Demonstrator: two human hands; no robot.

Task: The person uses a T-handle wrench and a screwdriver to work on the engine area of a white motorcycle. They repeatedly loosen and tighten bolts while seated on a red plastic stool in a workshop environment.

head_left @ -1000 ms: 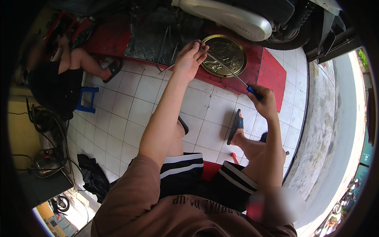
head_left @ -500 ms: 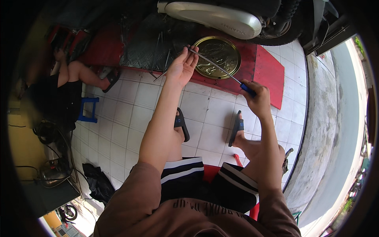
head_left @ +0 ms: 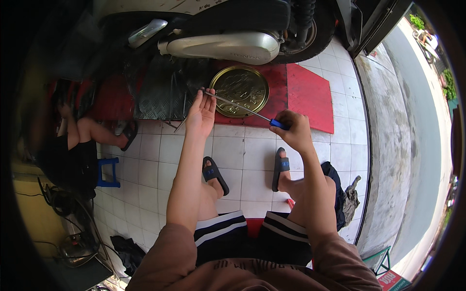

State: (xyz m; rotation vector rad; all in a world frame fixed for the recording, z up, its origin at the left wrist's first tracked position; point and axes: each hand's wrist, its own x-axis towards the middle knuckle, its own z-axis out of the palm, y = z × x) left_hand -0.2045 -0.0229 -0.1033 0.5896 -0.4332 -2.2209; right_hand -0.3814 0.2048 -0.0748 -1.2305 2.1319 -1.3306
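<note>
Long screwdriver (head_left: 242,107) seen: slim, straight metal shaft, grey and lightly shining, fitted into a bright blue handle (head_left: 280,124). It is held in the air on a slant, the handle lower and toward the right, the tip higher and toward the left. In the view its shaft is crossed over the lower part of a round gold tray (head_left: 257,85) set on a red platform (head_left: 310,102).

The handle is gripped by the right hand (head_left: 295,130), thumb and curled fingers closed around it. The left hand (head_left: 200,116) is turned palm up at the tip end, its fingers extended and kept close together. The shaft end is met by the fingertips; whether it is pinched there or merely steadied cannot be told. A small dark spot is noted at the tip, too small to be identified.

The butt of the handle is partly hidden by the right hand. The tray's surface is patterned in relief; whether small parts are also laid in it is hard to make out. Above the platform, a motorbike (head_left: 223,47) is cut off by the upper edge, its rear wheel (head_left: 318,34) only partly shown. At far left, another person (head_left: 73,155) is blurred and lost in shadow.
</note>
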